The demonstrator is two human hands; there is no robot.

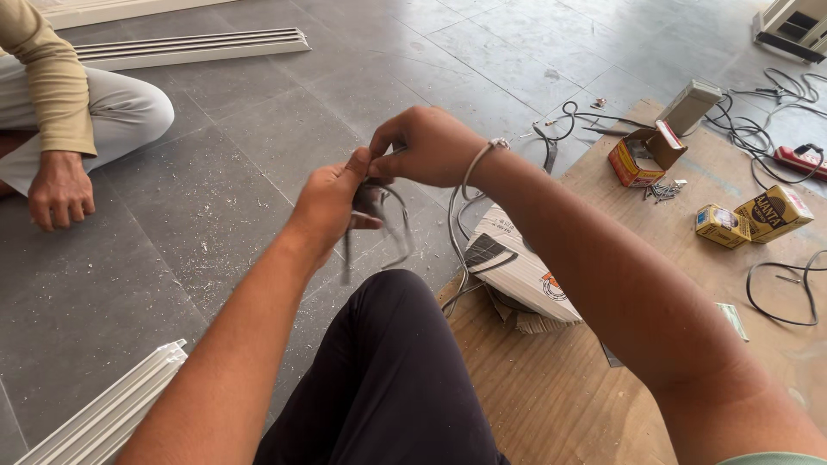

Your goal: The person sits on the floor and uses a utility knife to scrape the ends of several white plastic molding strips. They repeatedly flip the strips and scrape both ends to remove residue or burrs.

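At the far left a second person sits on the grey tiled floor (215, 198), one hand (59, 191) resting loose on the tiles, the sleeve (52, 77) mustard-coloured; behind lie two long white ribbed strips, one (189, 47) at the top left, another (103, 413) at the bottom left corner; nearer the middle the wearer's left hand (332, 202) is closed, its fingers (362, 164) pinched on a short dark wire piece (379, 215) whose thin loops hang below the hand above the dark-trousered knee (388, 370); the right hand (431, 146) meets it from above, fingers curled shut on the same wire piece, a thin bangle (482, 159) round the wrist; the wire piece is thus held in the air between both hands, over the floor, and what exactly the fingertips grip is hidden; the right forearm crosses over a white flat carton (517, 267) lying at the edge of a plywood board (560, 387), hiding part of it; on the board further right stand one open red-and-orange box (642, 155) with a small heap of screws (663, 189) beside it, then two small yellow boxes (754, 220) touching each other, one black cable loop (784, 288), and at the far right edge a red tool (801, 159) among tangled black cords (749, 129).
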